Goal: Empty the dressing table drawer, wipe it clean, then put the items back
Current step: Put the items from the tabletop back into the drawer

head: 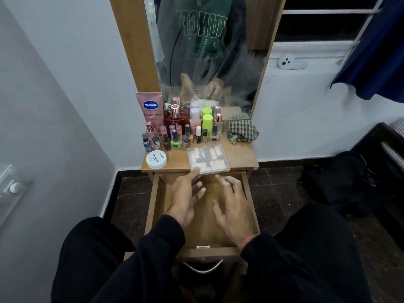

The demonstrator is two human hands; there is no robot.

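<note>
Fingers [197, 171] of the left hand [185, 193] straight and spread, index tip touching the near edge of the clear plastic box [208, 158]; nothing gripped. Right hand [232, 208] also loose, fingers apart and slightly bent, hovering over the drawer [203, 224] with no hold on anything. Both wrists in dark sleeves.

Drawer pulled fully out toward the person, wooden bottom bare where visible (hands cover part of it), curved metal handle [203, 267] on its front. Clear plastic box sits at the front edge of the counter [242, 153], slightly overhanging the drawer opening, pale small tubes inside.

Behind it on the counter: cluster of nail polish bottles [181, 138] and small perfume bottles, a red perfume bottle [176, 119], two lime-green capped bottles [207, 121], pink Vaseline tube [150, 110] standing at the back left against the mirror frame. White round tub [156, 159] at front left, label reads nail polish something. Checked cloth [241, 131] bunched at back right, apart from the bottles. Mirror [207, 51] reflects the person's torso and hands.
</note>
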